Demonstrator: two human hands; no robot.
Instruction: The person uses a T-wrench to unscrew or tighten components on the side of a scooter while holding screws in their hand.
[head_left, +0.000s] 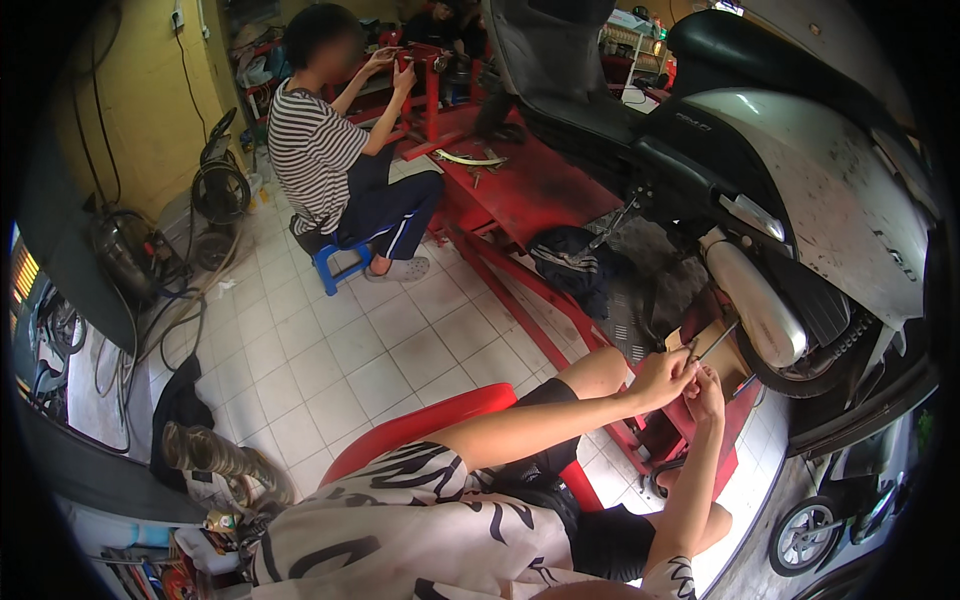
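Note:
Both my hands are close together over the red lift's edge, beside the scooter's rear wheel. My left hand [662,381] is closed, its fingers pinching near the lower end of a thin dark rod [718,341]. The rod slants up and right toward the scooter's silver exhaust muffler [757,305]; whether it touches anything I cannot tell. My right hand [707,394] is closed just right of the left, fingertips meeting at the rod's lower end. What the right fingers hold is too small to make out. Behind the hands lies a piece of brown cardboard [728,352].
A scooter [820,180] stands on the red lift platform [535,205], with dark cloth [572,262] beside it. A co-worker [318,150] sits on a blue stool [340,268] at a red stand. Hoses and a compressor [135,255] stand left; a red chair [420,425] is under me.

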